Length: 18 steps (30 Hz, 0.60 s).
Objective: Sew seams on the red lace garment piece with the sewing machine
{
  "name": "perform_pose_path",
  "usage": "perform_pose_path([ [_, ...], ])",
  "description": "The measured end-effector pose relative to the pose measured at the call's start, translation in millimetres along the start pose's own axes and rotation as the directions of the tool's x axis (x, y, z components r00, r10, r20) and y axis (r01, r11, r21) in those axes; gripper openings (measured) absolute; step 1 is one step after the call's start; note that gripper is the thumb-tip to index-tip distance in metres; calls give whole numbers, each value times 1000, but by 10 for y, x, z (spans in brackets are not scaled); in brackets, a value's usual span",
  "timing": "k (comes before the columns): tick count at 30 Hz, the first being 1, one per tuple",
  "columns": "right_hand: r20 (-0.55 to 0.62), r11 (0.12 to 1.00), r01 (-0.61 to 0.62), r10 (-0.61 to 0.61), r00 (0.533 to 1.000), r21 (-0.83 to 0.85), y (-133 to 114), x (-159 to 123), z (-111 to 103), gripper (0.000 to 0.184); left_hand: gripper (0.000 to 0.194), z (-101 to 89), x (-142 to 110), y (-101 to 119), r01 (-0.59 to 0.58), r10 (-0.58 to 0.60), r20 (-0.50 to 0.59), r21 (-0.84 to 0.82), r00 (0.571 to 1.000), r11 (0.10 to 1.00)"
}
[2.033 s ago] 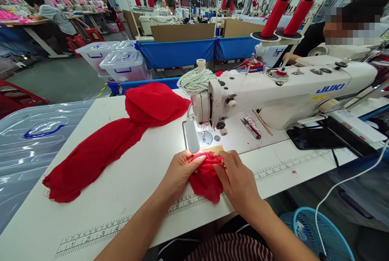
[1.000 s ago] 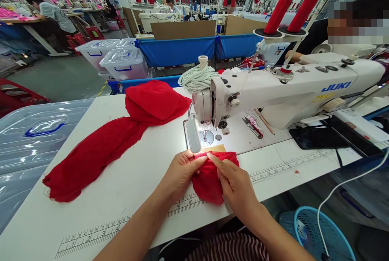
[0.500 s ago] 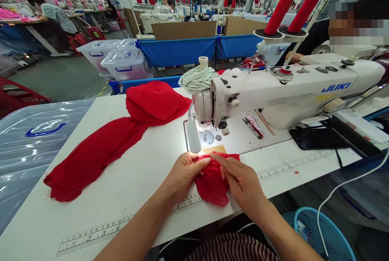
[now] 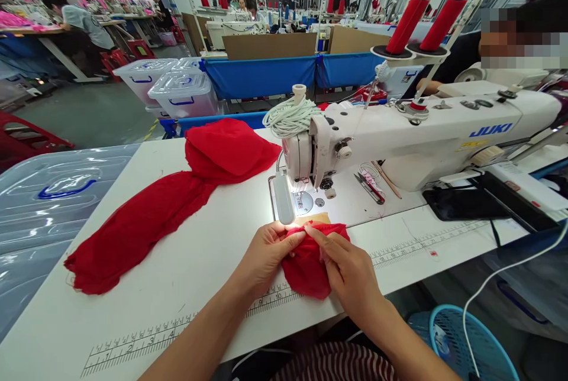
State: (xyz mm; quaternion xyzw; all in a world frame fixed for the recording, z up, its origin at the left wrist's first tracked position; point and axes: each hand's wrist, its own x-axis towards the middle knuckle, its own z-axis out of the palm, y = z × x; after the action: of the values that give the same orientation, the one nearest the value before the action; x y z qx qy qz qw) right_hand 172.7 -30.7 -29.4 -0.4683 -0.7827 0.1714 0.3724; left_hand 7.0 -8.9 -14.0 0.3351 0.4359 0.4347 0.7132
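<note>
A small piece of red fabric (image 4: 306,268) lies on the white table (image 4: 199,262) just in front of the white sewing machine (image 4: 421,132). My left hand (image 4: 266,254) pinches its upper left edge. My right hand (image 4: 344,268) pinches the same top edge from the right, its fingertips touching those of the left. The fabric hangs slightly over the table's front edge. The needle plate (image 4: 304,200) is lit, a short way beyond my fingers.
A long pile of red fabric (image 4: 168,203) stretches across the table's left half. Snips (image 4: 368,186) lie under the machine arm, a dark phone (image 4: 461,203) to the right. Two red thread cones (image 4: 421,23) stand above. A clear plastic lid (image 4: 39,203) lies left, a blue basket (image 4: 465,345) bottom right.
Both hands keep working the top edge of the small red piece; my right fingers shifted along the fold and back toward the left thumb. The fabric barely moved on the table.
</note>
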Motion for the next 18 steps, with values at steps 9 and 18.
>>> perform_pose_path([
  [9,122,639,-394,427,896,661,-117,68,6,26,20,0,-29,-14,-109,78,157,201,984,973],
  [18,-98,986,102,-90,991,130,-45,40,-73,13,48,13,-227,98,-251,67,386,450,920,857],
])
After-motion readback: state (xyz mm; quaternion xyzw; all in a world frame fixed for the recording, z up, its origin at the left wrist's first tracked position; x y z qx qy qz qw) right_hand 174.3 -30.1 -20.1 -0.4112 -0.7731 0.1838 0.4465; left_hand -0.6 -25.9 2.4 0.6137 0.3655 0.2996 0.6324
